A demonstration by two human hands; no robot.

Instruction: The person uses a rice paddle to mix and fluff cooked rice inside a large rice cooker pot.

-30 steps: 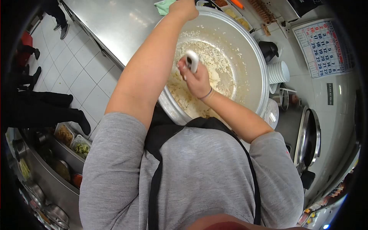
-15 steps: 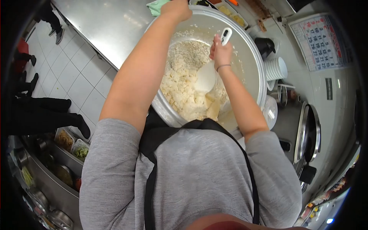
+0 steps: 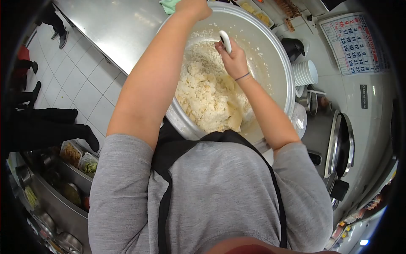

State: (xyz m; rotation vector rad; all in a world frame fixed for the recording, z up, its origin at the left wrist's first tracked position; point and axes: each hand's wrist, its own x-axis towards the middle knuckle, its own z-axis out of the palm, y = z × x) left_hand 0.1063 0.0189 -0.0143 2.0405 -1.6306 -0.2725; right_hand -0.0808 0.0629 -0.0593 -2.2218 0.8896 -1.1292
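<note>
A large round metal pot (image 3: 275, 55) stands in front of my body, partly filled with white cooked rice (image 3: 207, 99), with grains stuck to its inner wall. My right hand (image 3: 235, 61) is closed round the white handle of a rice paddle (image 3: 225, 41) over the rice. The paddle's blade is hidden below the hand. At the far left rim, my left hand (image 3: 198, 9) is closed on the pot's edge; its fingertips are mostly out of sight. Beside that hand lies a light green cloth (image 3: 168, 6).
A steel table (image 3: 99, 25) extends left of the pot. To the right are stacked white cups (image 3: 305, 73), a black jug (image 3: 292, 48), a wall calendar (image 3: 353, 44) and a round pan (image 3: 344, 146). People's legs (image 3: 50, 127) show at left, near food containers (image 3: 88, 164).
My right hand has moved left with the paddle, and the handle has tilted. The blade, visible before against the rice, is out of sight now. My left hand stays at the rim.
</note>
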